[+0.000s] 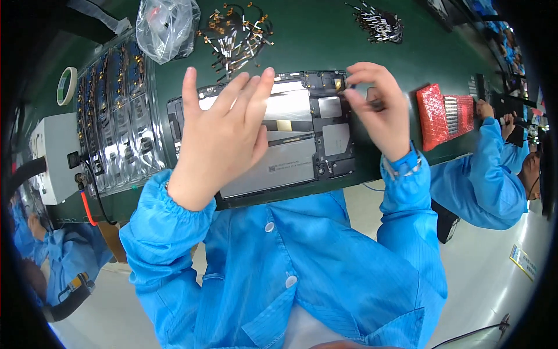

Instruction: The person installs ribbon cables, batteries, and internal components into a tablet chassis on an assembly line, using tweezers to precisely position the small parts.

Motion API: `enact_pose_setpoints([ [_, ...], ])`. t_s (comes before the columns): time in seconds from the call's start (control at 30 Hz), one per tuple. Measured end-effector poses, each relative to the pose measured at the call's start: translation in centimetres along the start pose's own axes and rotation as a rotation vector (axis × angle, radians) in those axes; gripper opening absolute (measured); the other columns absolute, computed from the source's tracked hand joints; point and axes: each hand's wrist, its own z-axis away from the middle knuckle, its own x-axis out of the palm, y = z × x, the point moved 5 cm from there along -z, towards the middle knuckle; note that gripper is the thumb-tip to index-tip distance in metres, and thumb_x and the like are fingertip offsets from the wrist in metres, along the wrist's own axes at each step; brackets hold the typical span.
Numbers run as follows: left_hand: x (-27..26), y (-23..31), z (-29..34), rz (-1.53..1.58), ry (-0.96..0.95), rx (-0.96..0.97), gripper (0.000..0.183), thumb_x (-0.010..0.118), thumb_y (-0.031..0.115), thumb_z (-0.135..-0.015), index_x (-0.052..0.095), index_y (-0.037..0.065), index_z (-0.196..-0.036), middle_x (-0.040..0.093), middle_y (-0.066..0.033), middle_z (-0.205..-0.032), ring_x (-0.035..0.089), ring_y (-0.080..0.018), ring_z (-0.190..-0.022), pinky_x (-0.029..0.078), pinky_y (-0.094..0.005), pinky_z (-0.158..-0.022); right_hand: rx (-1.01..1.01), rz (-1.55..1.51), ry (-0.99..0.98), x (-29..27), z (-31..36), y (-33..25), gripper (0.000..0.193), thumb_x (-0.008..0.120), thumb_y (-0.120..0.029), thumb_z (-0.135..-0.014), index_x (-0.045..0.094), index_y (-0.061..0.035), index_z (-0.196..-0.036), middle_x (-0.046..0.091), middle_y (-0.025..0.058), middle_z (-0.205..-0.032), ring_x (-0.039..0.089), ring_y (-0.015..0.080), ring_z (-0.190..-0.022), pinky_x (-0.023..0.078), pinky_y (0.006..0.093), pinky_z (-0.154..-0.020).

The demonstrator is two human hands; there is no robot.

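Note:
An opened tablet (335, 139) lies in front of me on the green table, its silver battery plates and dark inner frame exposed. My left hand (224, 119) rests over its left half with the fingers spread, hiding part of the inside. At the tablet's upper right corner my right hand (383, 110) is closed in a pinch, thumb and forefinger close to the edge. A small dark thing (376, 105) shows within the curl of those fingers; its kind is not clear. A blue wrist strap (407, 164) circles my right wrist.
Beyond the tablet lie a pile of small flex cables (235, 43) and a dark bundle of parts (378, 23). Clear trays of parts (119, 116), a plastic bag (167, 29) and a tape roll (67, 86) are left. Red bubble wrap (431, 119) and a co-worker (485, 174) are right.

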Motion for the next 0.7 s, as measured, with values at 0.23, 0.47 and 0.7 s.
enact_pose_setpoints([
  [0.23, -0.3, -1.8, 0.3, 0.090, -0.161, 0.084, 0.056, 0.054, 0.016, -0.072, 0.049, 0.020, -0.128, 0.050, 0.0037, -0.130, 0.045, -0.0202, -0.122, 0.010, -0.0653, -0.102, 0.163, -0.293, -0.005, 0.8, -0.8, 0.9, 0.018, 0.061, 0.001, -0.082, 0.061, 0.0015, -0.101, 0.061, -0.0001, -0.083, 0.044, -0.0003, -0.063, 0.035, 0.0149, -0.055],
  [0.47, -0.6, -1.7, -0.1, 0.026, -0.204, 0.093, 0.052, 0.054, 0.015, -0.071, 0.054, 0.019, -0.122, 0.048, 0.0046, -0.132, 0.044, -0.0196, -0.123, 0.011, -0.0645, -0.102, 0.118, -0.068, 0.008, 0.9, 0.0, 1.8, 0.021, 0.069, -0.005, -0.074, 0.068, -0.0067, -0.095, 0.067, 0.0087, -0.086, 0.066, 0.0225, -0.076, 0.053, 0.0303, -0.067],
  [0.7, -0.9, -0.3, -1.3, -0.091, -0.150, 0.258, 0.040, 0.063, 0.014, -0.066, 0.062, 0.012, -0.105, 0.054, 0.0059, -0.120, 0.046, -0.0147, -0.120, 0.016, -0.0625, -0.103, -0.126, 0.210, 0.118, 1.1, 0.3, 0.5, 0.022, 0.071, -0.010, -0.071, 0.068, -0.0098, -0.094, 0.066, 0.0069, -0.083, 0.062, 0.0249, -0.065, 0.050, 0.0322, -0.057],
])
